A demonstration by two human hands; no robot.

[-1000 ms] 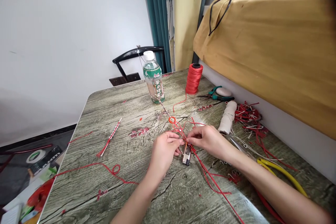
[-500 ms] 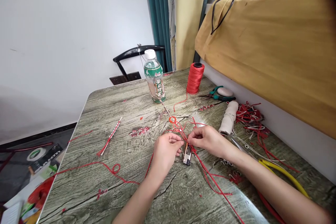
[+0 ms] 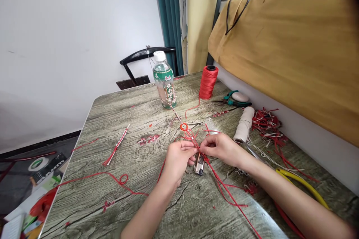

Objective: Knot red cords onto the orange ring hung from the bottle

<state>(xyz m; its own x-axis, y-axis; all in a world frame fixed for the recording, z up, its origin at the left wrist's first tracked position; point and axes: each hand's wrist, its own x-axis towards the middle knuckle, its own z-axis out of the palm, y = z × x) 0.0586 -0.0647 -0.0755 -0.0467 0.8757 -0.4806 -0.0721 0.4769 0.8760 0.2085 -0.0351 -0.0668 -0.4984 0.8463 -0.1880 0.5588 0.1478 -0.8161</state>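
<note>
Fingertips of the left hand (image 3: 178, 157) and right hand (image 3: 223, 149) met close together at the red cords (image 3: 206, 160), each grip pressed thumb to forefinger, apparently pinching a strand — exactly which was too small to tell. Those cords stretched over the surface (image 3: 92, 149), from an orange ring (image 3: 181, 127) past the hands. A thin line (image 3: 176, 113) joined the ring to an upright bottle (image 3: 165, 82), which probably served as an anchor to hold everything taut. Just beside the fingers lay what looked like a lighter (image 3: 199, 168) — presumably placed for easy reach.
</note>
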